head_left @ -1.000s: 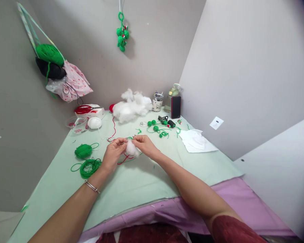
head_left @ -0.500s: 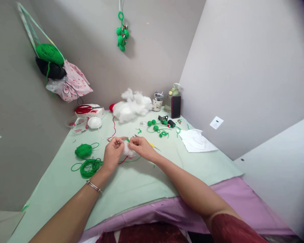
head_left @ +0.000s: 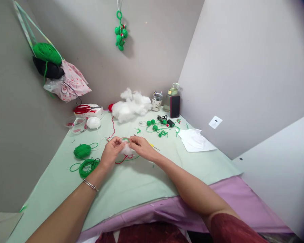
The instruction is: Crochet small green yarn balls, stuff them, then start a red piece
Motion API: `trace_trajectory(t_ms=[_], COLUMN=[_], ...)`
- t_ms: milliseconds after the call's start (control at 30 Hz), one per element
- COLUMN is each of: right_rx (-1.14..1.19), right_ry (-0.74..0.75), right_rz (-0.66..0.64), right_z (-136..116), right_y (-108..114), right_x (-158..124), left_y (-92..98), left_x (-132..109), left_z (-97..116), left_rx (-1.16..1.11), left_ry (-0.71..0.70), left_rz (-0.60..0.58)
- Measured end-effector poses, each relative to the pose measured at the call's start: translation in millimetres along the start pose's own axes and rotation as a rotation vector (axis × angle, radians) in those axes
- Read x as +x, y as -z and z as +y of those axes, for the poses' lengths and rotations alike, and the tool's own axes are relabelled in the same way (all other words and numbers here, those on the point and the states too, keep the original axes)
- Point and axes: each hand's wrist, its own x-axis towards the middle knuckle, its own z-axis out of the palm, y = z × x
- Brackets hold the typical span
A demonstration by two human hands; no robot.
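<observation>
1. Count: I see one white tuft [head_left: 127, 150], with one green piece [head_left: 125, 139] at its far edge, between both hands, over the table [head_left: 147, 182].
2. Count, left side: one green yarn ball [head_left: 82, 151], one green yarn coil [head_left: 84, 169], one white yarn ball [head_left: 93, 123].
3. Count, rear: one stuffing pile [head_left: 131, 108], one pen cup [head_left: 156, 103], one phone [head_left: 175, 106].
4. Left hand [head_left: 112, 148]: forearm angles forward and inward; thumb and fingers pinch the tuft's left side.
5. Right hand [head_left: 142, 147]: forearm angles inward, mirroring the left; bent fingers and thumb pinch the tuft's right side.
</observation>
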Motion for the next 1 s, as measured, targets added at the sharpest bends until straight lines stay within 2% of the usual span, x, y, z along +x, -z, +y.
trace_trajectory(t_ms=[233,500,733,1000], right_rx=[-0.063,0.023,0.087,-0.036], right_ry=[0.025,-0.076,-0.101,-0.021], right_rz=[-0.067,0.061,0.021,0.005], right_z=[-11.0,9.2,14.8,-6.7], right_y=[-15.5,-13.7,0.1,-11.4], right_x=[-6.5,6.4,12.1,-4.4], left_y=[-3.6,-6.8,-5.2,-3.7], left_x=[-2.8,-8.3,-3.7,-0.6], left_z=[-3.1,6.9,6.4,-1.2], left_rx=[-0.014,-0.099,-0.066,-0.015], left_ry=[-0.059,0.024,0.053,-0.065], left_rz=[0.141,0.048,-0.043,0.067])
